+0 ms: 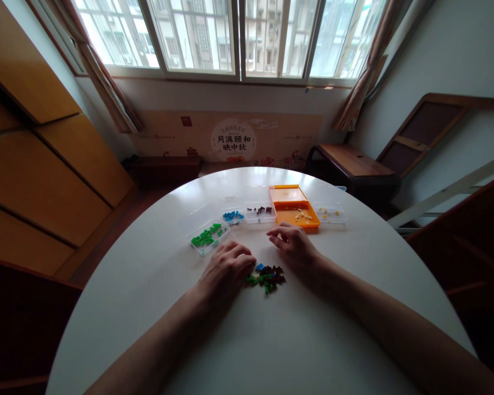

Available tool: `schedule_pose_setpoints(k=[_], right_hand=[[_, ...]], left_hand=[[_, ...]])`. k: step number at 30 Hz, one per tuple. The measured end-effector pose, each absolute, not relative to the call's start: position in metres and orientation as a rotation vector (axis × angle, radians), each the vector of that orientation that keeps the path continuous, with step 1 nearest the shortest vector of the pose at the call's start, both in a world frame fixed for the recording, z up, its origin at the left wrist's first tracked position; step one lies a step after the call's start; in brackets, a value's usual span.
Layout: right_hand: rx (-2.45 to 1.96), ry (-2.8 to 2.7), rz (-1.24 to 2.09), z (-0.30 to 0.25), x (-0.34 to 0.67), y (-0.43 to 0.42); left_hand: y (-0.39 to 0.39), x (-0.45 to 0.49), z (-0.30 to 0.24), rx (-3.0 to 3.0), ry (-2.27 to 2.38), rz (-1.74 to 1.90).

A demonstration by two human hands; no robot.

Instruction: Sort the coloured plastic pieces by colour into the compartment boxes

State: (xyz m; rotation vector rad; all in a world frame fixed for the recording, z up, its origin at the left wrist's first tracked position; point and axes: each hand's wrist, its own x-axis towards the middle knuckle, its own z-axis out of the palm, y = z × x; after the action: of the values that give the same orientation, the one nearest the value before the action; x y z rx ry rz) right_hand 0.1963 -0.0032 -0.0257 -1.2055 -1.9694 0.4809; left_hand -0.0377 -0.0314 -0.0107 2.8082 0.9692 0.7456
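Observation:
A small heap of mixed green, blue and dark brown pieces lies on the round white table between my hands. My left hand rests palm down just left of the heap, fingers curled, fingertips at the heap's edge. My right hand lies just behind and to the right of the heap, fingers bent toward the left. Whether either hand pinches a piece is hidden.
Behind the hands stands a row of boxes: a clear one with green pieces, one with blue pieces, one with dark pieces, an orange tray with yellow bits, a clear box with yellow pieces. A wooden bench stands beyond.

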Motion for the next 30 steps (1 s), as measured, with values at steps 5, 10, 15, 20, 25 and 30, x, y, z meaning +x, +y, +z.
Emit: schedule_pose_setpoints(k=[5, 10, 15, 20, 25, 30], right_hand=[[-1.174, -1.927, 0.583, -0.021, 0.189, -0.010], [-1.046, -1.913, 0.870, -0.014, 0.178, -0.021], [-0.877, -1.846, 1.186, -0.009, 0.168, -0.026], [-0.916, -1.781, 1.209, -0.008, 0.165, -0.028], [-0.974, -1.844, 1.047, -0.011, 0.167, -0.022], [-1.210, -1.794, 0.708, -0.006, 0.173, 0.010]], left_hand=[[-0.030, -0.038, -0.011, 2.763, 0.945, 0.796], [-0.029, -0.037, -0.009, 2.723, 0.942, 1.148], [-0.032, -0.035, -0.006, 2.722, 0.958, 1.311], [-0.031, -0.035, -0.007, 2.720, 0.938, 1.321], [-0.031, -0.037, -0.007, 2.727, 0.950, 1.346], [-0.031, -0.043, -0.011, 2.742, 0.948, 1.309]])
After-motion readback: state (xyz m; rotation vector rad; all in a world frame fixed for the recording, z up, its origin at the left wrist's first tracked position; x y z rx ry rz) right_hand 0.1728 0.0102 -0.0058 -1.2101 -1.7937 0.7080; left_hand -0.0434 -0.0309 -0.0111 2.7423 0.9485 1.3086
